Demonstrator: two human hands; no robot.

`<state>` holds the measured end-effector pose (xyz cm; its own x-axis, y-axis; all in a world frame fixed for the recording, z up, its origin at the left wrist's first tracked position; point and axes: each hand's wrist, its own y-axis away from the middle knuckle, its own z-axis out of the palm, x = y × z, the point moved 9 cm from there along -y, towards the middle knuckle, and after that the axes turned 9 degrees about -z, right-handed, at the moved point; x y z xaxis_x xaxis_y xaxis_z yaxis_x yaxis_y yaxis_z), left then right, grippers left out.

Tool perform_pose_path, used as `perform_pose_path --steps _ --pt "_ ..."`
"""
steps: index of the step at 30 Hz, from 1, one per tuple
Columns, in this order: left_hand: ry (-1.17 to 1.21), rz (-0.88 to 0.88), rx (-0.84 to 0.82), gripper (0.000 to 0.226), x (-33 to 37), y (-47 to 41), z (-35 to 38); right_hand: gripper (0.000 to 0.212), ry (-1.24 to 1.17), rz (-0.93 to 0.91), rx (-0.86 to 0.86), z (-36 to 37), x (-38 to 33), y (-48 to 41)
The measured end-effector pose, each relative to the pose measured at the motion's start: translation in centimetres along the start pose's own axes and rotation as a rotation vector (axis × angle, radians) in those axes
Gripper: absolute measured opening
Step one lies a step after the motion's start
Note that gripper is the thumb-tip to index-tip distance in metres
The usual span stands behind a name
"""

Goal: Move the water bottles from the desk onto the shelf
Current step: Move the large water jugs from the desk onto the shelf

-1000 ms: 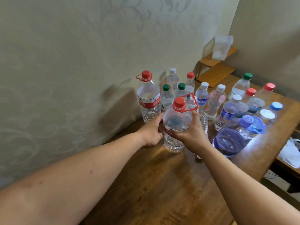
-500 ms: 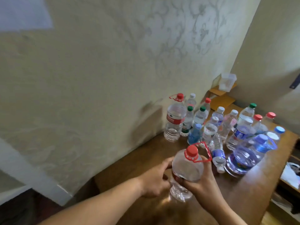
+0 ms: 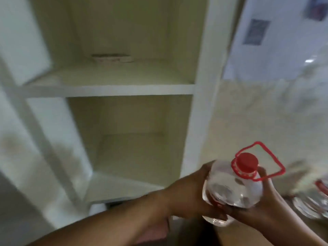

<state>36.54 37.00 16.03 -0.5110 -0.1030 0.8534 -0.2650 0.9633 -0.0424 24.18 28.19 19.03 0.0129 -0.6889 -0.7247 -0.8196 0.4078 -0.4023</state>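
Shelf [image 3: 110, 89] beside bottle [image 3: 232, 189], between hands

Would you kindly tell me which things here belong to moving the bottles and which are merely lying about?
Part of the job:
- bottle with the red cap, held in left hand and right hand
- shelf
- more bottles, far right, blurred

Lying about:
- flat thing on the upper shelf
- poster

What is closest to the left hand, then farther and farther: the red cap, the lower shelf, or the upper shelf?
From the left hand:
1. Red cap, just to its right, on the bottle both hands hold.
2. Lower shelf, to its left and a little beyond.
3. Upper shelf, high above, to the left.
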Motion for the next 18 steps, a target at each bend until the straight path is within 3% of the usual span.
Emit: perform_pose_path --steps 3,5,7,11,14,18 --pt "0.034 -0.022 0.223 0.112 -1.6 5.8 -7.2 0.067 -0.137 -0.381 -0.131 5.8 -10.3 -4.2" --pt "0.083 -0.058 0.324 0.108 -3.3 9.6 -11.0 0.072 -0.264 -0.359 -0.222 9.3 -12.1 -5.9" --pt "0.097 -0.106 0.411 0.105 -5.3 11.9 -14.4 0.095 -0.357 -0.272 -0.303 12.4 -10.5 -7.5" --pt "0.122 -0.195 0.551 0.101 -9.3 12.6 -19.7 0.105 -0.310 -0.167 -0.386 18.4 -9.5 -13.3" --pt "0.176 -0.238 0.625 0.094 -12.5 11.1 -22.7 0.099 -0.339 -0.135 -0.462 22.9 -8.8 -18.1" --pt "0.196 -0.219 0.700 0.075 -15.4 8.6 -24.9 0.082 -0.363 -0.043 -0.436 26.6 -6.7 -21.3"
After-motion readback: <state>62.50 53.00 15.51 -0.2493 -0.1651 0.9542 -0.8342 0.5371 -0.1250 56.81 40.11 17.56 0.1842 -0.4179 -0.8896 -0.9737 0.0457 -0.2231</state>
